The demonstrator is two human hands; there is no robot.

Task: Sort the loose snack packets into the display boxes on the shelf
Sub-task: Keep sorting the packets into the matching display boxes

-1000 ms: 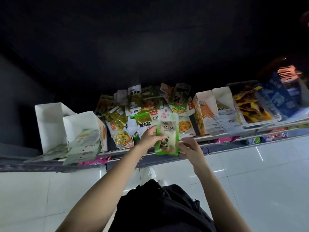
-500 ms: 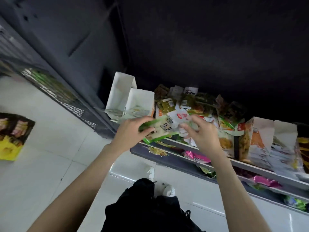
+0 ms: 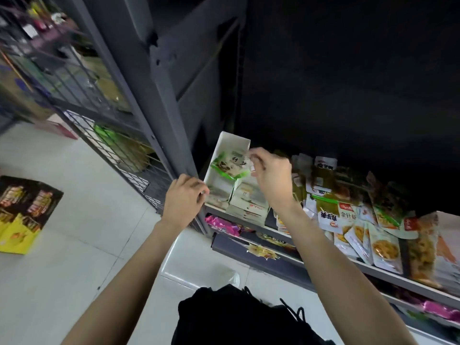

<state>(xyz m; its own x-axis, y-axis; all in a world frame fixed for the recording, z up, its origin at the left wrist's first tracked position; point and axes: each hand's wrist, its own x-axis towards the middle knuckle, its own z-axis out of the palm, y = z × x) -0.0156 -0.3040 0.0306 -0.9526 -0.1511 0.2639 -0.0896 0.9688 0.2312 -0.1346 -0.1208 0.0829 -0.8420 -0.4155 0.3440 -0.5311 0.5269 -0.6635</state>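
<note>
Pinching the green-and-white plastic snack packet (image 3: 230, 165) by its right edge with right hand (image 3: 271, 178), fingers curled on it. Left hand (image 3: 183, 200) off the packet now, half a second ago gripping its left end; fingers curled at the front-left corner of the tall white cardboard display box (image 3: 225, 155), contact not clear. Packet moved left from over the loose pile of snack packets (image 3: 348, 212) to the open top of that box, tilted, left of the right hand. Second white display box (image 3: 249, 202) just right, under the wrist, on the grey metal shelf (image 3: 388, 277).
</note>
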